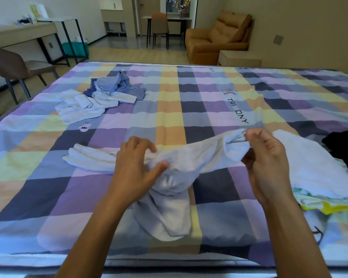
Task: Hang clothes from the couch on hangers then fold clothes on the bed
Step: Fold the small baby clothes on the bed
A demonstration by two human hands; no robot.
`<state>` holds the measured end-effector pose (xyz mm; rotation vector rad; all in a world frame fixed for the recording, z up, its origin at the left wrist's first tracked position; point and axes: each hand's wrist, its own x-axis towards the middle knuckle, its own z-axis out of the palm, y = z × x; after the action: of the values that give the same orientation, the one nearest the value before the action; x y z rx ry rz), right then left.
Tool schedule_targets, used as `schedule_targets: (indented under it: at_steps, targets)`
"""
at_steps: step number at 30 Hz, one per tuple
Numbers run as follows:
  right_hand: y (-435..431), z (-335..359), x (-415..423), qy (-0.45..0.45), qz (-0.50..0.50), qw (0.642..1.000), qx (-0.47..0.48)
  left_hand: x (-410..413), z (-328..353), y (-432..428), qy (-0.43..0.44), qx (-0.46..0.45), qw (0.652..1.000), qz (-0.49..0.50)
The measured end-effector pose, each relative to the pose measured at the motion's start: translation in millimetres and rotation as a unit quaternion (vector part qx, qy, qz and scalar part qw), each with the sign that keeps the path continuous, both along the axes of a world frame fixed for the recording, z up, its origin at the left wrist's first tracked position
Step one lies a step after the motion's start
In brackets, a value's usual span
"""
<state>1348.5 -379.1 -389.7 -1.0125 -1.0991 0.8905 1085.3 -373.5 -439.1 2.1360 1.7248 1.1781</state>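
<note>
White garment (189, 157) hangs bunched just above the bed (169, 93), head view; left hand (137, 167) clutches its middle, right hand (269, 157) pinches one end; not yet folded. Crumpled pile (100, 95) lies far left; stack (309, 167) at right, apparently folded; couch (219, 37) shows no clothes; folding judged partway.

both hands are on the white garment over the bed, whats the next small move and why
Probably draw the hands apart and spread the white garment flat on the bed. The left hand grips its bunched middle, the right hand pinches one end, and the lower part is twisted, so it seems too crumpled to fold yet.
</note>
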Motion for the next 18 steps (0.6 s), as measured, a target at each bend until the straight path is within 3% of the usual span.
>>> schedule_targets:
  at_steps: [2, 4, 6, 9, 12, 14, 17, 18]
  targets:
    - [-3.4, 0.0, -10.3, -0.041, 0.018, 0.999, 0.004, 22.0, 26.5, -16.5, -0.102, 0.022, 0.993, -0.048]
    - [-7.2, 0.6, -22.7, -0.063, 0.05, 0.997, 0.006, 48.0, 51.7, -27.5, -0.201, -0.036, 0.972, -0.116]
    - [-12.1, 2.6, -33.0, -0.054, 0.096, 0.994, 0.008, 64.8, 62.7, -31.4, -0.207, -0.067, 0.967, -0.132]
    - [-16.1, 6.7, -35.7, -0.056, 0.145, 0.988, 0.013, 71.1, 60.3, -28.7, -0.18, -0.04, 0.976, -0.113]
    - [-14.1, 5.9, -29.9, -0.061, 0.172, 0.983, 0.01, 65.1, 58.9, -26.2, -0.221, -0.071, 0.965, -0.125]
    - [-12.5, 3.1, -27.8, -0.097, 0.168, 0.981, -0.003, 65.8, 61.2, -26.8, -0.348, -0.145, 0.914, -0.151]
    - [-9.3, -5.1, -28.5, -0.152, 0.143, 0.978, -0.022, 71.5, 61.0, -31.8, -0.571, -0.227, 0.776, -0.142]
    - [-7.5, -8.5, -28.9, -0.171, 0.126, 0.977, -0.027, 62.4, 47.0, -30.9, -0.601, -0.244, 0.75, -0.13]
